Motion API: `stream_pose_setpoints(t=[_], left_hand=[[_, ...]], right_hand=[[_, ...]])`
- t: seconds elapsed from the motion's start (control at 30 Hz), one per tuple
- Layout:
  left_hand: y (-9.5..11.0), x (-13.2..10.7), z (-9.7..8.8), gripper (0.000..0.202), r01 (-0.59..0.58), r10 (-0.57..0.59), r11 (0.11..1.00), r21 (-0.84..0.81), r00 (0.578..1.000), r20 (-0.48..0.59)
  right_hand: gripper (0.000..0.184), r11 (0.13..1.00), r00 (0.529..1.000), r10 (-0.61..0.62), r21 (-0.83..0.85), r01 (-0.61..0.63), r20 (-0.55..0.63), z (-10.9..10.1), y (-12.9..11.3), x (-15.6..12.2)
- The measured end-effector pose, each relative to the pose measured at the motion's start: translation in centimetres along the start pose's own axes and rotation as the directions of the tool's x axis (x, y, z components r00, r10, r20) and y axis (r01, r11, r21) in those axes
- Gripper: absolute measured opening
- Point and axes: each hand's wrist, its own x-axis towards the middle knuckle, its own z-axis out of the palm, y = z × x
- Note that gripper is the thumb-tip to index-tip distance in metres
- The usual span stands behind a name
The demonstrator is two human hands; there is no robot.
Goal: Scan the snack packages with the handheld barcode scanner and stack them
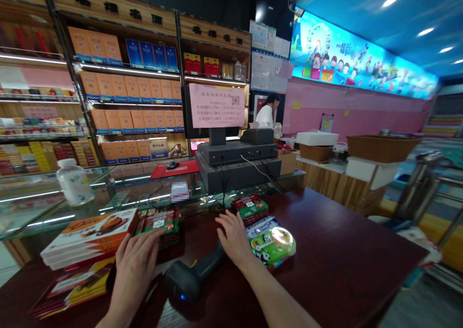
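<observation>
Upper left, shelves of boxed goods (123, 91); centre, black cash register (235, 153) below pink notice (216, 105); right, woven basket (382, 147).

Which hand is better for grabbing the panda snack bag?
Probably your right hand: it is right beside the green panda snack bag. The left hand is farther away, with the black barcode scanner in between.

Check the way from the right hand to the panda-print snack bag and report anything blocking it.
Nothing visible blocks it. The right hand sits right beside the panda-print snack bag on the dark counter. The black barcode scanner lies on the hand's other side, not between them.
</observation>
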Motion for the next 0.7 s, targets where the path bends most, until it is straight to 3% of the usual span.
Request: stream_pose_setpoints(t=[0.7], left_hand=[[0.4,0.2,-0.3,0.028,0.011,-0.012,0.999,-0.033,0.999,-0.032]], right_hand=[[0.036,0.996,0.998,0.052,-0.075,-0.05,0.026,-1.8,-0.1,0.2]])
